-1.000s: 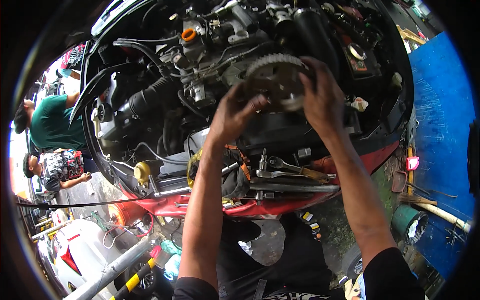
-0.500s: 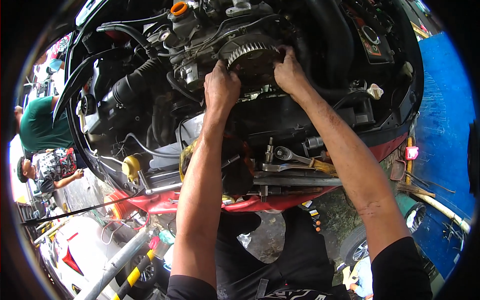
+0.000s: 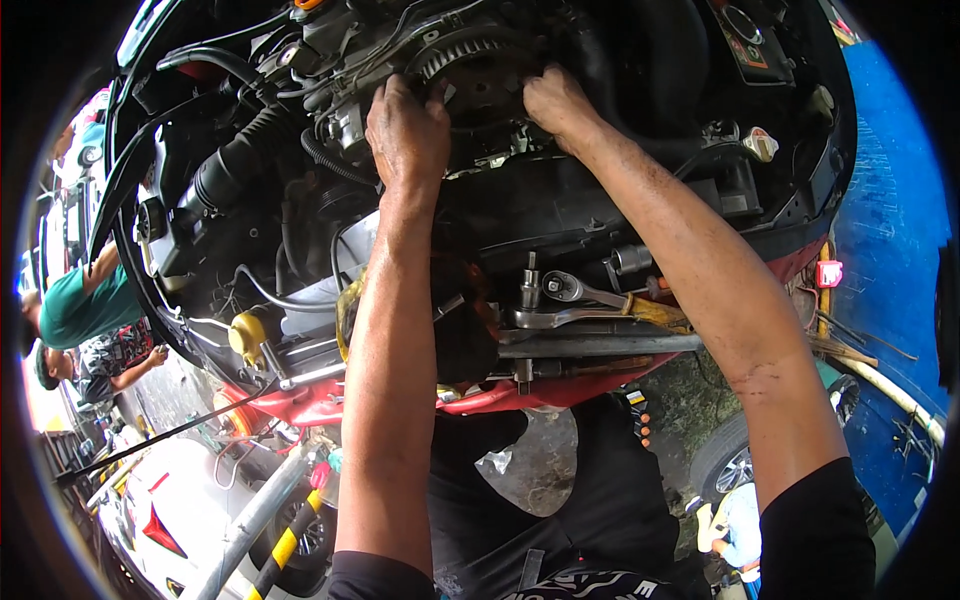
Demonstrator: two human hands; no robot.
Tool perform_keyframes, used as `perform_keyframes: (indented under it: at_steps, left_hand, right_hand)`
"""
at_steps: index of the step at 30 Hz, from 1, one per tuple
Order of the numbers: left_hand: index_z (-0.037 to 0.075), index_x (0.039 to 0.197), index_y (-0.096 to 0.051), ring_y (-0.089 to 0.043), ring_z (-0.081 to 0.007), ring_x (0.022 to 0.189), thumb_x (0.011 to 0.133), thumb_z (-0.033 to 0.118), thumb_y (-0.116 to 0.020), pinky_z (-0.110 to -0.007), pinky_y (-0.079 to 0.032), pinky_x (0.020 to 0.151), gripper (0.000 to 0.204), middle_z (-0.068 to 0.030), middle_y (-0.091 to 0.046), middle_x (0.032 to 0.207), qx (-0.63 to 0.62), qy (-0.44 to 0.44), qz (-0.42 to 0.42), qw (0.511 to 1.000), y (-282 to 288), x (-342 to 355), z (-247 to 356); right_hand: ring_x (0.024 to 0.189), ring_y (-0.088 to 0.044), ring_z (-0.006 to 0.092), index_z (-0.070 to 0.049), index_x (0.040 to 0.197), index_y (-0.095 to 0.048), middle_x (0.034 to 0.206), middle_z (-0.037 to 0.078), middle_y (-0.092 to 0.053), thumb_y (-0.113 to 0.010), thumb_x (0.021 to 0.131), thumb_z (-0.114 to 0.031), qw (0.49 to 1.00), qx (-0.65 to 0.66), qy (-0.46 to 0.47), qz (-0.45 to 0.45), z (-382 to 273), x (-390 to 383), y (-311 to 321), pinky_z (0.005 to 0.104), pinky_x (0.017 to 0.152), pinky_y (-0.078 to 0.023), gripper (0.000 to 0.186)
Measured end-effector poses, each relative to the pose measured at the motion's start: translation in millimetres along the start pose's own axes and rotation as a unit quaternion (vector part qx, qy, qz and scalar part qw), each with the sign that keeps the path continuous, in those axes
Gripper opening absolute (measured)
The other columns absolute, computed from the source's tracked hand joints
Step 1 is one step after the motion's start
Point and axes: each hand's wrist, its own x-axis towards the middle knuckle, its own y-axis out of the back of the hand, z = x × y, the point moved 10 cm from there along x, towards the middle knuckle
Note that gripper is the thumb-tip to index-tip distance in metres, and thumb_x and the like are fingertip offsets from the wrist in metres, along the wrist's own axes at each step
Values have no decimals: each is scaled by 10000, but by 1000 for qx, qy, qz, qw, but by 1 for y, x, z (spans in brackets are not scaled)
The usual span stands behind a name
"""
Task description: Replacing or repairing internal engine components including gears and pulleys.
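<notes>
In the engine bay at the top middle is a round toothed pulley [image 3: 482, 88], with metal teeth along its upper rim and a dark face. My left hand [image 3: 408, 138] is at the pulley's left edge, fingers bent around the rim and thumb toward the face. At the right edge, the curled fingers of my right hand [image 3: 560, 106] grip the rim; their tips are partly hidden in shadow. Hoses and cables run over the engine [image 3: 350, 75] behind the pulley.
Below my hands, a ratchet [image 3: 565, 287], a socket [image 3: 530, 285] and a yellow-handled tool [image 3: 655, 313] lie along the car's red front edge [image 3: 540, 393]. A black ribbed hose [image 3: 225, 180] is left. People stand far left; a blue panel [image 3: 890, 200] is right.
The view has shifted, so the engine sits higher in the picture. My left hand has moved slightly outward on the pulley, its thumb and fingers farther apart. My right hand sits slightly lower on its edge.
</notes>
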Motion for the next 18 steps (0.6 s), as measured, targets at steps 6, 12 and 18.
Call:
perform_keyframes:
  at_steps: [6, 12, 18]
  left_hand:
    - [-41, 972, -614, -595, -406, 934, 823, 281, -690, -454, -458, 832, 362, -224, -633, 952, 30, -9, 28, 999, 0, 0, -3]
    - [-48, 978, -544, -571, -423, 965, 810, 231, -704, -475, -463, 842, 363, -230, -576, 1012, 16, -5, 20, 1000, -3, 2, -4]
    - [-58, 993, -520, -567, -426, 949, 795, 191, -710, -472, -462, 834, 371, -239, -567, 997, -13, 5, 3, 1000, -4, 3, -6]
  right_hand:
    - [800, -676, 228, -89, 774, -743, 791, 66, -712, -580, 753, -124, 847, -458, 266, -32, -24, -3, -37, 368, 692, -541, 168]
    - [781, -672, 239, -108, 808, -750, 796, 88, -709, -586, 757, -136, 801, -523, 289, -41, -27, -9, -44, 360, 681, -540, 174]
    - [781, -675, 313, 21, 850, -684, 890, 236, -673, -592, 766, -99, 842, -467, 269, -12, -22, -5, -42, 392, 693, -556, 173]
